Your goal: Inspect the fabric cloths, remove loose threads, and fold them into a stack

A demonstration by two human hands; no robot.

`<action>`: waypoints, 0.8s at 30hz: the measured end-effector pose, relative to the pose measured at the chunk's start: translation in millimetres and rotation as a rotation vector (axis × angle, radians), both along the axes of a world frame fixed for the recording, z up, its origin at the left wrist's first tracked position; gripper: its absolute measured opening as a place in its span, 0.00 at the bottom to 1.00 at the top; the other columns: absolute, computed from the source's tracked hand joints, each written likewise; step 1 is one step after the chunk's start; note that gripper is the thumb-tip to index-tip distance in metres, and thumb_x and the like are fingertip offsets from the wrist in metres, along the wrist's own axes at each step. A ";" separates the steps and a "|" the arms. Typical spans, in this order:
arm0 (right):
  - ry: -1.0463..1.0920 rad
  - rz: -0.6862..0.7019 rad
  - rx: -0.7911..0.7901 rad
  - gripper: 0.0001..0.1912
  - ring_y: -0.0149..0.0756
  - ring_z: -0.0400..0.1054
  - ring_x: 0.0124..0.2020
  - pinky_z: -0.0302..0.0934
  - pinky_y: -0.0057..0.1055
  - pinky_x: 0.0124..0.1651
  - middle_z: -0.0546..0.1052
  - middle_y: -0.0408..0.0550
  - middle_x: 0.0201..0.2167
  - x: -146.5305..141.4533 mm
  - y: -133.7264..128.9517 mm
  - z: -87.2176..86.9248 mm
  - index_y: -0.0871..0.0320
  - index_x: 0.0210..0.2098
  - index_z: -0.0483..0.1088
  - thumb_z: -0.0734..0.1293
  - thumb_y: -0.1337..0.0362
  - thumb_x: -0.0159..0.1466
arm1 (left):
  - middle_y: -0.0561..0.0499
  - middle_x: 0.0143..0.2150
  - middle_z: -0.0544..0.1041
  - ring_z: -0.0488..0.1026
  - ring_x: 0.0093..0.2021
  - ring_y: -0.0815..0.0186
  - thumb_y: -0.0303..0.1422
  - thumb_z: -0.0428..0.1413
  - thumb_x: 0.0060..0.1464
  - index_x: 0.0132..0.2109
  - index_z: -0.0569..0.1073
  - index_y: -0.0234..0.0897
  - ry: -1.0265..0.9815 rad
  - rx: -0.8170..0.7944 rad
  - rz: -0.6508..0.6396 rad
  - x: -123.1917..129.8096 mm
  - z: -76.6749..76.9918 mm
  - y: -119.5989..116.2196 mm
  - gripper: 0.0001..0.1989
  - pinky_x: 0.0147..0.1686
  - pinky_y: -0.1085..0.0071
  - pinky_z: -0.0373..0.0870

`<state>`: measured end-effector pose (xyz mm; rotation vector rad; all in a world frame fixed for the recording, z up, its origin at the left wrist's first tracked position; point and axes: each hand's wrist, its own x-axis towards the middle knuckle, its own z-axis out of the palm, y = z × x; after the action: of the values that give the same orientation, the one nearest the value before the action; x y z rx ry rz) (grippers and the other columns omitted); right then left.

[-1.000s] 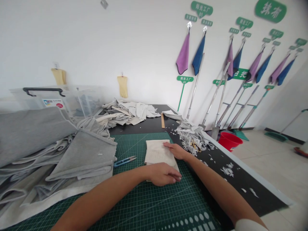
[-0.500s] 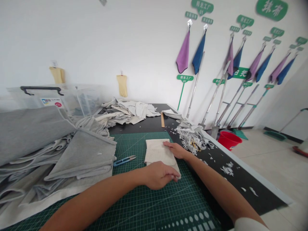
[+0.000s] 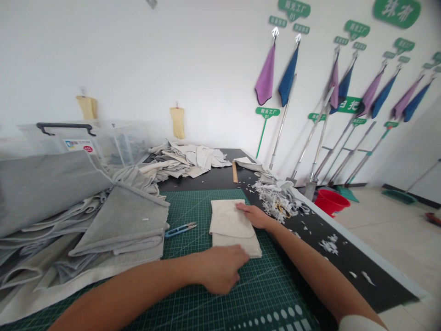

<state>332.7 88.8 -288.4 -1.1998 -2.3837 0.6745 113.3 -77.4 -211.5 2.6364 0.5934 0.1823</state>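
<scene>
A folded cream cloth [image 3: 229, 220] lies on the green cutting mat [image 3: 193, 207], its upper flap ending short of the near edge. My right hand [image 3: 254, 216] rests along the cloth's right side, fingers stretched out on its surface. Close to the near edge of the cloth is my left hand [image 3: 223, 269], slightly blurred, with bent fingers apart and nothing visible in them. Blue thread snips [image 3: 181, 229] lie to the left of the cloth.
Grey fabric pieces [image 3: 120, 220] are stacked at the left, before a clear plastic box [image 3: 103, 138]. Pale cloths [image 3: 193, 158] are heaped at the back. A wooden ruler [image 3: 234, 172] and fabric scraps [image 3: 275, 197] lie farther right. A red bucket [image 3: 331, 202] stands on the floor.
My left hand has let go of the cloth's near right corner and drawn back toward me. More of the cloth's lower part shows. My right hand stays on the cloth.
</scene>
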 end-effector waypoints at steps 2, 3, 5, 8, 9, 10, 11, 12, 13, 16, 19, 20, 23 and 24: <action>0.006 -0.003 0.001 0.24 0.39 0.53 0.62 0.42 0.40 0.65 0.63 0.48 0.59 -0.2 0.1 -0.5 0.62 0.55 0.65 0.55 0.69 0.60 | 0.49 0.51 0.73 0.70 0.51 0.63 0.30 0.44 0.57 0.54 0.67 0.39 0.036 -0.063 -0.140 -0.4 0.1 -3.4 0.18 0.58 0.62 0.57; 0.010 -0.009 0.004 0.24 0.39 0.54 0.62 0.43 0.40 0.65 0.63 0.48 0.59 -0.3 0.1 -0.9 0.62 0.55 0.66 0.55 0.69 0.60 | 0.50 0.48 0.75 0.72 0.49 0.64 0.30 0.43 0.58 0.52 0.69 0.40 0.021 -0.044 -0.153 -1.0 -0.8 -3.3 0.17 0.60 0.60 0.55; 0.021 -0.036 0.016 0.24 0.39 0.55 0.61 0.44 0.39 0.65 0.64 0.49 0.58 -0.7 -0.8 -1.9 0.63 0.54 0.66 0.55 0.69 0.60 | 0.49 0.47 0.76 0.71 0.49 0.62 0.31 0.43 0.58 0.50 0.70 0.39 -0.050 0.074 -0.015 -3.0 -5.5 2.6 0.16 0.60 0.56 0.52; 0.029 -0.115 0.048 0.23 0.38 0.59 0.59 0.48 0.38 0.64 0.67 0.49 0.56 -2.6 -3.6 -3.4 0.62 0.53 0.67 0.54 0.67 0.61 | 0.46 0.48 0.74 0.67 0.52 0.61 0.30 0.43 0.58 0.48 0.72 0.37 -0.145 0.224 0.321 -8.6 -18.9 25.6 0.16 0.56 0.61 0.58; 0.026 -0.155 0.065 0.23 0.38 0.59 0.59 0.48 0.37 0.63 0.67 0.49 0.56 -3.6 -4.4 -4.0 0.62 0.53 0.67 0.54 0.66 0.62 | 0.46 0.50 0.74 0.66 0.54 0.60 0.30 0.43 0.58 0.47 0.72 0.36 -0.148 0.250 0.418 -11.0 -24.0 35.2 0.16 0.57 0.61 0.57; 0.019 -0.206 0.083 0.23 0.38 0.57 0.60 0.48 0.38 0.63 0.67 0.49 0.57 -5.0 -4.7 -4.9 0.62 0.54 0.66 0.54 0.65 0.62 | 0.45 0.52 0.72 0.64 0.56 0.60 0.31 0.43 0.58 0.48 0.72 0.36 -0.133 0.264 0.504 -13.4 -28.6 44.9 0.16 0.57 0.61 0.56; 0.008 -0.265 0.102 0.24 0.39 0.54 0.62 0.46 0.39 0.64 0.65 0.51 0.58 -6.6 -4.6 -6.0 0.63 0.56 0.63 0.54 0.63 0.63 | 0.45 0.54 0.70 0.61 0.58 0.59 0.31 0.44 0.58 0.49 0.71 0.36 -0.110 0.263 0.589 -15.8 -32.7 54.3 0.17 0.58 0.61 0.54; -0.008 -0.328 0.116 0.25 0.41 0.49 0.64 0.44 0.40 0.64 0.62 0.53 0.60 -8.3 -3.9 -7.3 0.64 0.58 0.61 0.55 0.61 0.63 | 0.45 0.57 0.68 0.59 0.60 0.59 0.32 0.44 0.58 0.51 0.69 0.36 -0.089 0.256 0.671 -18.1 -36.1 63.2 0.17 0.59 0.61 0.52; -0.030 -0.388 0.122 0.28 0.43 0.44 0.65 0.41 0.42 0.65 0.59 0.56 0.61 -10.1 -2.8 -8.7 0.66 0.59 0.58 0.56 0.59 0.63 | 0.44 0.59 0.65 0.56 0.61 0.58 0.33 0.44 0.58 0.54 0.67 0.35 -0.072 0.243 0.745 -20.2 -38.8 71.5 0.19 0.60 0.60 0.50; -0.115 -0.507 0.088 0.36 0.52 0.39 0.66 0.35 0.45 0.65 0.56 0.65 0.62 -13.9 1.5 -11.8 0.72 0.58 0.58 0.60 0.50 0.59 | 0.37 0.59 0.63 0.55 0.62 0.53 0.34 0.43 0.58 0.56 0.63 0.30 -0.057 0.190 0.916 -25.2 -44.2 94.3 0.21 0.59 0.55 0.49; -0.174 -0.540 0.040 0.35 0.55 0.39 0.66 0.33 0.46 0.65 0.59 0.64 0.60 -14.7 3.7 -11.4 0.69 0.52 0.64 0.62 0.46 0.56 | 0.33 0.51 0.70 0.63 0.55 0.48 0.37 0.45 0.56 0.48 0.67 0.28 -0.050 0.094 1.000 -28.5 -48.5 114.7 0.18 0.52 0.54 0.58; -0.183 -0.544 0.030 0.33 0.54 0.38 0.66 0.33 0.46 0.64 0.60 0.62 0.60 -14.6 3.6 -10.7 0.66 0.51 0.65 0.62 0.46 0.56 | 0.33 0.48 0.71 0.65 0.53 0.48 0.38 0.45 0.55 0.45 0.68 0.29 -0.057 0.059 1.016 -29.1 -50.1 120.5 0.18 0.49 0.54 0.59; -0.177 -0.547 0.016 0.28 0.55 0.37 0.66 0.33 0.49 0.63 0.62 0.57 0.59 -14.7 1.5 -9.2 0.61 0.49 0.67 0.63 0.48 0.56 | 0.34 0.45 0.73 0.68 0.49 0.48 0.38 0.48 0.53 0.41 0.69 0.31 -0.116 -0.026 1.057 -29.6 -54.6 132.9 0.15 0.46 0.56 0.61; -0.166 -0.550 0.015 0.26 0.56 0.36 0.66 0.32 0.50 0.63 0.63 0.57 0.58 -15.3 0.3 -9.3 0.61 0.48 0.67 0.64 0.50 0.56 | 0.34 0.45 0.73 0.69 0.48 0.49 0.37 0.50 0.51 0.40 0.69 0.32 -0.147 -0.056 1.069 -29.3 -55.9 135.6 0.14 0.46 0.57 0.61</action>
<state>317.4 89.1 -297.7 -1.8572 -2.0203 0.3852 84.0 58.2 -267.5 1.9550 1.8373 0.6365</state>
